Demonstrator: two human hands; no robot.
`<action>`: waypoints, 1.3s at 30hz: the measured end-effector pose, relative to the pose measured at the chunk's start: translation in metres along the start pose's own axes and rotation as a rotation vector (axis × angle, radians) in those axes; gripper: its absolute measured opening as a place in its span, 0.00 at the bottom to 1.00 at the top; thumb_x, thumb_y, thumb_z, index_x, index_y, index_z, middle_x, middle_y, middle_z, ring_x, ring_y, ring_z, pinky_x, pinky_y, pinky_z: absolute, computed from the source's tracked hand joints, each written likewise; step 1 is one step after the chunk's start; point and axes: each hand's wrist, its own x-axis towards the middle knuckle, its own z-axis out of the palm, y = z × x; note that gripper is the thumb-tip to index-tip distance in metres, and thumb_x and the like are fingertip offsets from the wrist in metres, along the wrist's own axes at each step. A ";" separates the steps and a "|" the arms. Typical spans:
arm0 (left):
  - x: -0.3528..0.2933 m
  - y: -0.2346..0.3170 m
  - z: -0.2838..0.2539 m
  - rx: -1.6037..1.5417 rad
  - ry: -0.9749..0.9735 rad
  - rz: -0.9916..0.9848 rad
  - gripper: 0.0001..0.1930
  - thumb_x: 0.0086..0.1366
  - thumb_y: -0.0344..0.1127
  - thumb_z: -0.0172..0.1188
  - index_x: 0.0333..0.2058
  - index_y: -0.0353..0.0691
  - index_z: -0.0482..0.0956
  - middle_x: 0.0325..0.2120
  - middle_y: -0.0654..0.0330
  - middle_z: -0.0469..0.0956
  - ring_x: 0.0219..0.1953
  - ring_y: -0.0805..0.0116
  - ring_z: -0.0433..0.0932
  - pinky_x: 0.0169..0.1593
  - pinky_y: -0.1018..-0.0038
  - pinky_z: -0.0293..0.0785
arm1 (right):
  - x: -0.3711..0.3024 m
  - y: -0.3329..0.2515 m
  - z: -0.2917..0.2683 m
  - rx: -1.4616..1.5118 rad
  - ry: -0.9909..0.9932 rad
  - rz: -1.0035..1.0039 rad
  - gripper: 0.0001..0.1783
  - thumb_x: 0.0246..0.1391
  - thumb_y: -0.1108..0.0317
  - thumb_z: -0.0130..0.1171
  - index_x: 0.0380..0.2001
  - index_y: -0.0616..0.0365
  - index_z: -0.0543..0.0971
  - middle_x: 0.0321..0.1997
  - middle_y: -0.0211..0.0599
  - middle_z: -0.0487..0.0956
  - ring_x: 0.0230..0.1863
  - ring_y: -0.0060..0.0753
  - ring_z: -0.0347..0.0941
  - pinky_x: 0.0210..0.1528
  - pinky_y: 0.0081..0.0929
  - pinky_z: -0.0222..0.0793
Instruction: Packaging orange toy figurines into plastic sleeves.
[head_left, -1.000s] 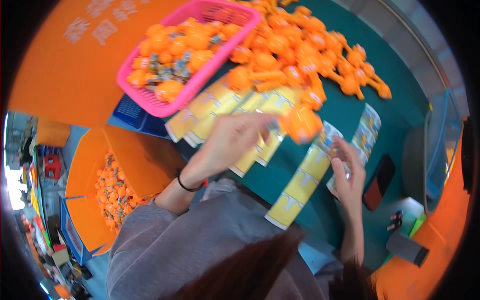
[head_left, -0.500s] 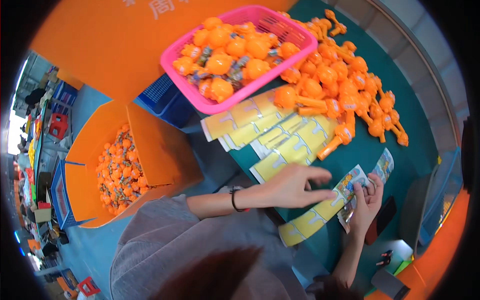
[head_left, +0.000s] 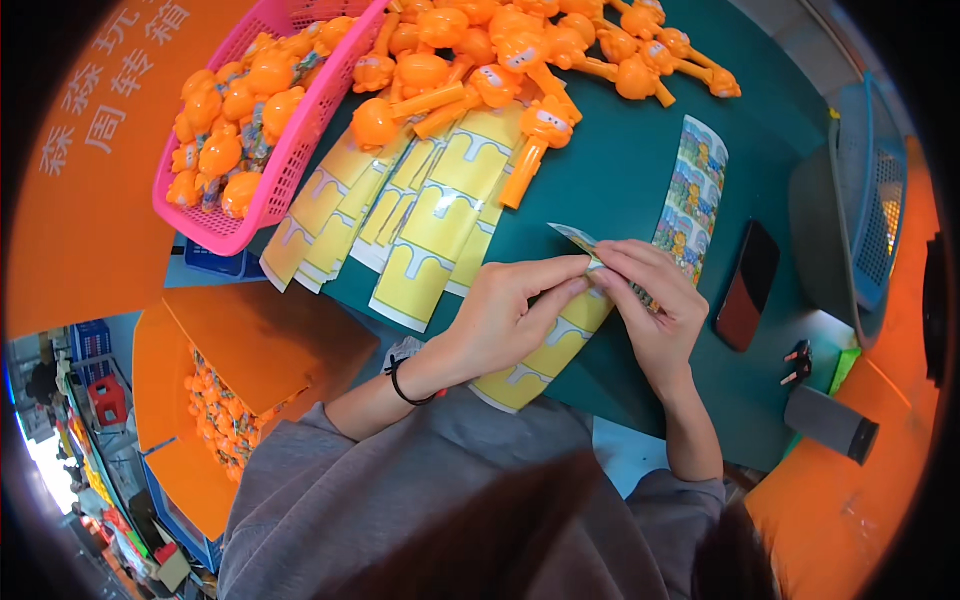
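Observation:
My left hand (head_left: 515, 320) and my right hand (head_left: 655, 300) meet over the near part of the green table, both closed. Their fingertips pinch together at the end of a yellow sticker strip (head_left: 565, 340) with a white drip pattern, which hangs toward me below the left hand. A small pale flap of the strip sticks up between the fingers. Beyond my right hand stretches a colourful cartoon-printed strip (head_left: 692, 185); its near end is hidden by that hand. More yellow sticker strips (head_left: 432, 240) lie fanned out left of the hands.
Orange plastic toys with handles (head_left: 535, 50) heap at the back. A pink basket (head_left: 275, 185) of orange toys stands at left, above an orange bin (head_left: 165, 385) holding more. On the right are a phone (head_left: 748, 285), a grey cylinder (head_left: 830, 425) and a blue basket (head_left: 880, 200).
The view has swung to the right. My left hand has closed from open fingers and come together with my right hand at the strip. The cartoon strip now stretches beyond my right hand.

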 end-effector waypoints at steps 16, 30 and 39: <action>-0.002 0.001 -0.012 0.170 -0.052 0.185 0.12 0.61 0.23 0.56 0.44 0.34 0.78 0.33 0.50 0.81 0.35 0.52 0.81 0.37 0.70 0.76 | 0.001 -0.005 -0.009 0.225 -0.103 0.218 0.05 0.57 0.79 0.55 0.37 0.68 0.78 0.40 0.39 0.80 0.41 0.22 0.75 0.45 0.22 0.70; 0.014 -0.008 -0.009 0.099 0.168 -0.157 0.16 0.64 0.21 0.50 0.51 0.37 0.65 0.41 0.49 0.68 0.41 0.53 0.73 0.45 0.67 0.71 | 0.028 0.057 -0.072 0.006 0.524 0.313 0.11 0.65 0.66 0.51 0.41 0.64 0.75 0.36 0.29 0.75 0.39 0.14 0.68 0.44 0.16 0.65; 0.027 -0.023 0.017 0.580 0.264 0.279 0.05 0.60 0.25 0.56 0.36 0.32 0.74 0.36 0.51 0.68 0.43 0.54 0.71 0.44 0.69 0.69 | 0.005 0.019 -0.004 -0.317 0.172 -0.401 0.08 0.52 0.80 0.58 0.37 0.63 0.74 0.37 0.41 0.79 0.44 0.41 0.73 0.49 0.31 0.67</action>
